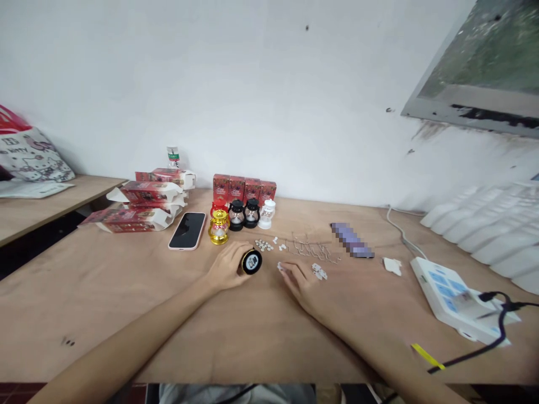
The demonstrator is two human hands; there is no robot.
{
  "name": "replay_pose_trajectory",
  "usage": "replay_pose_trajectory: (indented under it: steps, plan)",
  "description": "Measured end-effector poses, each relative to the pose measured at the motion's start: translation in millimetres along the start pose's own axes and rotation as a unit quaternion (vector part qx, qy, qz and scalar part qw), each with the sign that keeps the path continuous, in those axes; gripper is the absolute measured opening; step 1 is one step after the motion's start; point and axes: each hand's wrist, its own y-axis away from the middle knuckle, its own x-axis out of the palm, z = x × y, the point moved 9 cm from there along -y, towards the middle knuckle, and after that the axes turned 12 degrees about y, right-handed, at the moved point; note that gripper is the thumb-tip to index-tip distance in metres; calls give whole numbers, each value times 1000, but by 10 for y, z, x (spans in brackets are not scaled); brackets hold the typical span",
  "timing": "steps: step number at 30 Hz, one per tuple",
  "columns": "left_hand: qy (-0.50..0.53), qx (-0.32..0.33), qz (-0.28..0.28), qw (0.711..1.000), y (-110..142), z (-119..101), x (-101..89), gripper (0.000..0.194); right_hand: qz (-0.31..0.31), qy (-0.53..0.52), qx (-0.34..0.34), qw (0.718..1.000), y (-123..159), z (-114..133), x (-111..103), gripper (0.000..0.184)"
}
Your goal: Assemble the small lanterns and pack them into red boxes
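Observation:
My left hand (229, 265) is closed around a small black lantern (251, 261) lying on its side on the wooden table (126, 292), its base facing me. My right hand (300, 280) rests flat on the table just right of it, fingers pinched on a tiny white part (279, 267). Small white parts (264, 244) and thin wire handles (311, 248) lie scattered just beyond both hands. A few more white parts (319, 271) sit beside my right hand.
Finished mini lanterns, gold (218, 226), black (236, 215) and white (266, 214), stand before red boxes (244, 189). A phone (187, 230) and flattened red cartons (143, 207) lie left. A white device (452, 297) with black cable sits right, beside white trays (492, 230).

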Motion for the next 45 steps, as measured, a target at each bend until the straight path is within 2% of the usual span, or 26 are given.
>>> replay_pose_trajectory:
  steps: [5, 9, 13, 17, 22, 25, 27, 29, 31, 33, 36, 39, 42, 45]
  plan:
    - [-7, 2, -8, 1000, -17, -29, -21, 39, 2, -156, 96, 983, -175, 83, 103, 22]
    - [-6, 13, -17, 1000, -32, -64, -42, 36, -9, -282, 228, 932, -141, 18, 312, 16]
    - [-11, 20, -10, 1000, -45, -81, -35, 34, 1, -349, 277, 895, -66, 9, 433, 18]
    - [-13, 7, 1, 1000, -43, -52, -16, 34, -2, -372, 278, 885, -49, -32, 432, 15]
    - [0, -14, 17, 1000, -30, 7, 22, 37, -23, -323, 191, 927, -128, 49, 325, 15]
    - [33, -9, 22, 999, -20, 23, 34, 42, -58, -272, 150, 949, -165, 86, 189, 15]
    - [56, -5, 25, 998, -11, 28, 37, 47, -87, -254, 124, 955, -188, 93, 85, 16]
    - [78, -1, 36, 996, -2, 21, 51, 50, -88, -266, 93, 955, -214, 104, 36, 17]
    - [105, 7, 53, 993, 4, -13, 74, 51, -71, -295, 75, 950, -230, 108, 42, 17]
    - [134, 20, 64, 989, 6, -67, 85, 50, -53, -332, 86, 938, -229, 92, 84, 14]
    - [170, 23, 70, 983, 7, -122, 97, 51, -49, -407, 164, 897, -200, 19, 179, 8]
    - [187, 19, 72, 980, 20, -140, 129, 52, -75, -452, 241, 856, -163, -53, 231, 6]
    - [189, 19, 79, 979, 45, -145, 179, 54, -83, -464, 257, 844, -177, -63, 235, 10]
    - [193, 11, 84, 978, 55, -124, 209, 56, -44, -484, 239, 841, -218, -12, 271, 10]
